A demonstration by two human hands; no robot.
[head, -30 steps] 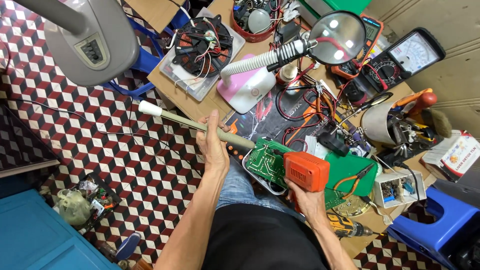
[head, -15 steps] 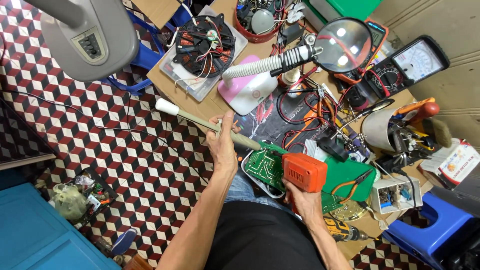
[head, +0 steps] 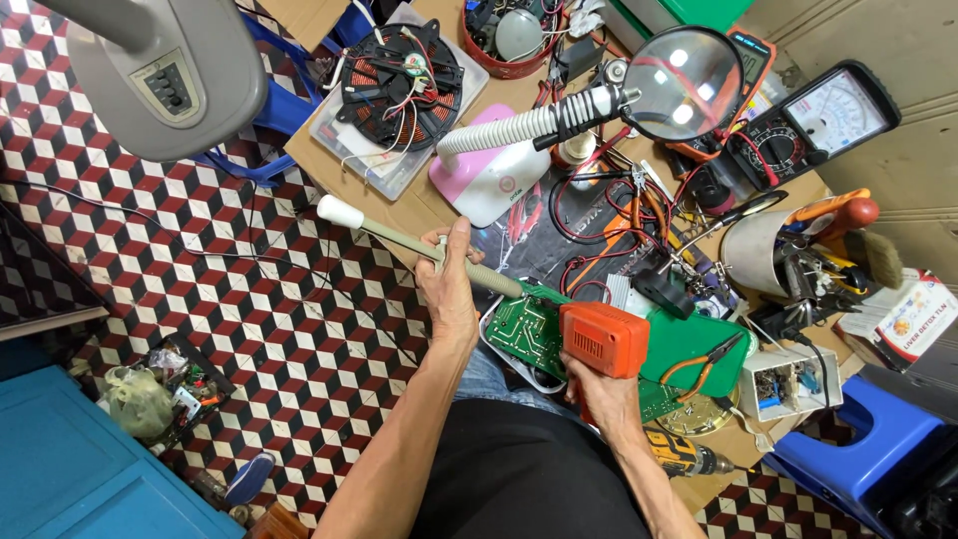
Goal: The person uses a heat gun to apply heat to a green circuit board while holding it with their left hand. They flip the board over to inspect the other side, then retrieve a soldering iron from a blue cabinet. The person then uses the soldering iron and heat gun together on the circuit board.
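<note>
Just below the centre of the frame, one green board [head: 527,334] is lying across the person's lap, its face dotted with solder points and its right part sitting hidden behind one orange tool [head: 603,340]. The right hand [head: 602,399] is gripping that boxy tool from below, fingers mostly out of sight. The left hand [head: 448,284] is closing around one long pale rod [head: 399,242] with a white cap, which is slanting from centre left down to the board. One magnifier [head: 685,83] is standing at upper right, beside two meters [head: 813,125], one partly covered by the lens. Small parts on the bench are proving hard to make out.
</note>
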